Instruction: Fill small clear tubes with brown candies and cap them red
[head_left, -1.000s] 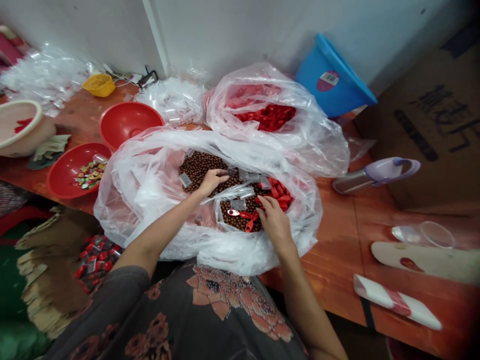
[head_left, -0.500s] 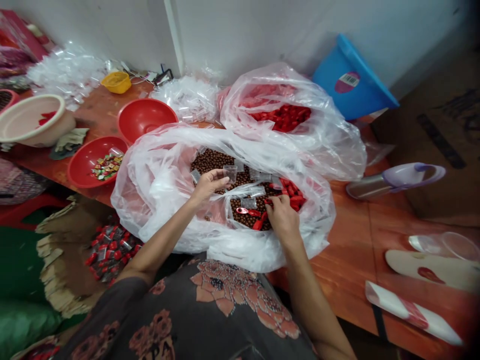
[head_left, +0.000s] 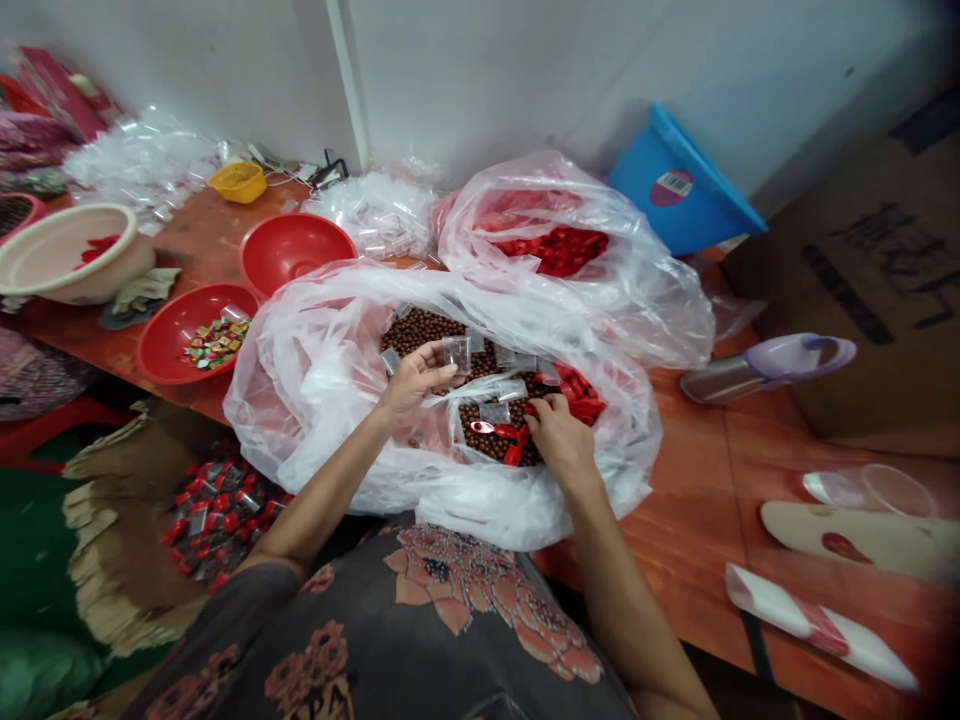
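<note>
Clear plastic jar (head_left: 456, 354), one, no cap visible: pinched in left hand (head_left: 414, 382) above brown balls (head_left: 421, 327).
Right hand (head_left: 561, 432), apart, at red pieces (head_left: 582, 392) (grip cannot be told); red-topped jars (head_left: 219, 512) heaped below look finished; clear containers (head_left: 367, 215) remain.

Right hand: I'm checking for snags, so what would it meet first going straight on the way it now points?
Probably the clear container lying on the brown balls, just ahead of the right hand; depth is unclear, so a lower path might touch the balls first.
</note>
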